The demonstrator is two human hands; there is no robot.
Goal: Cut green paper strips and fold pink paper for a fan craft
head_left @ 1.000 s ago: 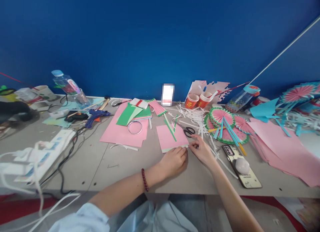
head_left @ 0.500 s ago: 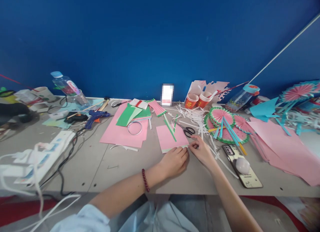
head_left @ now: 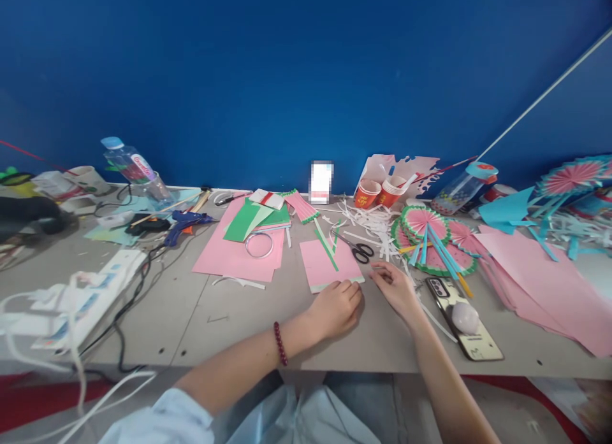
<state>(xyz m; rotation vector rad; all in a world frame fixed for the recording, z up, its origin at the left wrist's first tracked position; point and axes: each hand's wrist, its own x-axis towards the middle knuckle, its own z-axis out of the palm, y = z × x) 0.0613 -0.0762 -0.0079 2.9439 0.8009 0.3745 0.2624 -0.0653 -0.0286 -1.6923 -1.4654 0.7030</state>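
A pink sheet of paper [head_left: 325, 262] with a pale green strip along its near edge lies flat at the middle of the table. My left hand [head_left: 337, 307], a dark red bead bracelet on its wrist, presses palm down on that near edge; its fingers are bent close together and their tips are partly hidden. Off the sheet's right corner is my right hand [head_left: 394, 288], fingers loosely curled and apart, with nothing visible in them. Just beyond it lie black-handled scissors [head_left: 362, 253]. Narrow green paper strips [head_left: 327, 245] rest across the sheet's top.
To the left are pink and green papers [head_left: 234, 259], a tape ring [head_left: 259, 245], a blue glue gun [head_left: 186, 224] and a power strip [head_left: 95, 297]. Rightward lie watermelon-patterned paper fans [head_left: 433, 240], a phone [head_left: 471, 323] and more pink sheets [head_left: 549, 278]. Red paper cups [head_left: 367, 194] stand behind paper shreds.
My right hand has drawn away from the sheet's edge, a little to the right, its fingers loosening. The left hand stays on the near edge almost unmoved.
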